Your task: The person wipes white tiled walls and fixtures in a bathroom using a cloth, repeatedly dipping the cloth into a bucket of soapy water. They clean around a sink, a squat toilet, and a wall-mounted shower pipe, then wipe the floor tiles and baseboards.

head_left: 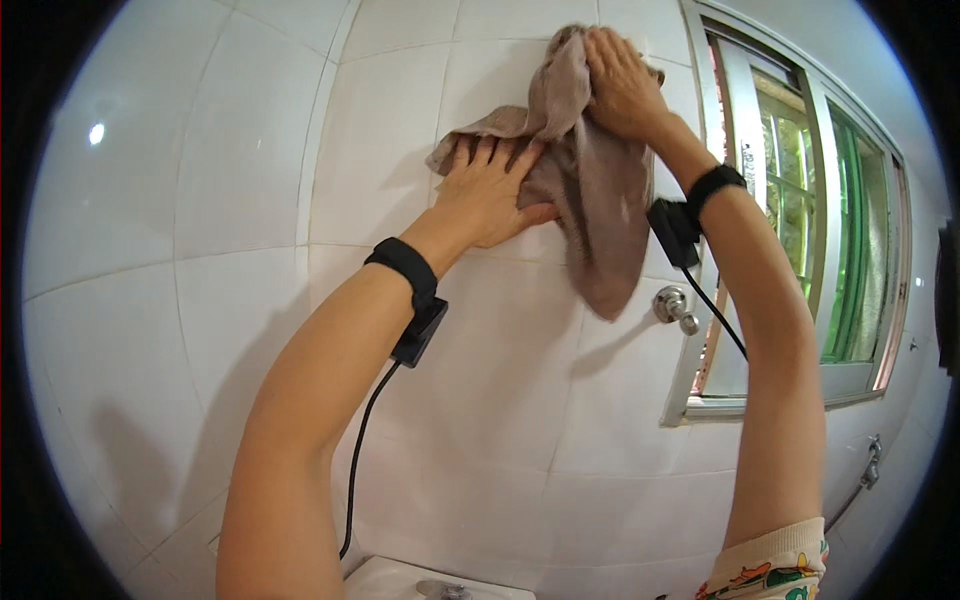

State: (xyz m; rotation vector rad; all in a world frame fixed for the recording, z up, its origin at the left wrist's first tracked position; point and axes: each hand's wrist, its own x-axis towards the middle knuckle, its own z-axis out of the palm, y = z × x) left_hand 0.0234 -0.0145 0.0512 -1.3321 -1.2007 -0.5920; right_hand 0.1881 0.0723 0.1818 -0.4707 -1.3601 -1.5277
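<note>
A greyish-brown cloth (612,225) is bunched against the white tiled wall, its lower end hanging down in a blurred point. My right hand (625,85) holds the upper part of the cloth to the wall, fingers long and close together, thumb hidden. Lower and to the left, my left hand (490,195) lies flat with fingers spread. Its fingertips meet the cloth's left edge, and its thumb points right across the lower folds. Both wrists carry black straps with small black boxes and cables.
A metal-framed sliding window (815,220) with green beyond it is at the right. Below the cloth a round metal wall fitting (675,307) sticks out. A white basin-like rim (430,580) shows at the bottom, and a metal tap (873,465) at lower right.
</note>
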